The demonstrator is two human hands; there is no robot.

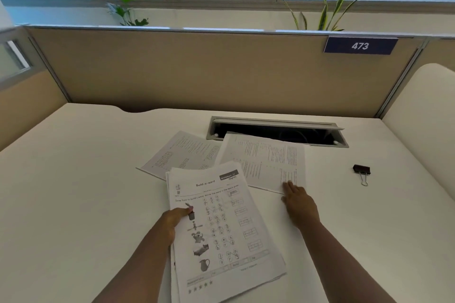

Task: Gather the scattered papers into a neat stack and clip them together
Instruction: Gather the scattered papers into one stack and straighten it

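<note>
While the left hand (176,222) pinches the worksheet stack (221,233) at its left edge, thumb on top and fingers (172,236) hidden beneath, the stack's long axis runs from about 11 o'clock to 5 o'clock, heading toward the partition (197,69). Top sheet: thin white paper, printed "Build-a-word", small grey pictures and letter circles; lower edges fan unevenly.

Right hand (299,204) lies flat, palm down, fingers together and extended, tips touching the near right corner of a text sheet (266,162) at 12 o'clock from the hand. That sheet's long axis also points roughly toward 12, its far edge overlapping the cable tray opening (278,131).

Another text sheet (179,152) lies at 11 o'clock from the stack, partly beneath it, turned diagonally.

Black binder clip (361,171), wire handle pointing toward 6 o'clock, sits alone on the white matte tabletop (73,167), at 2 o'clock from the right hand, well apart from the papers.
</note>
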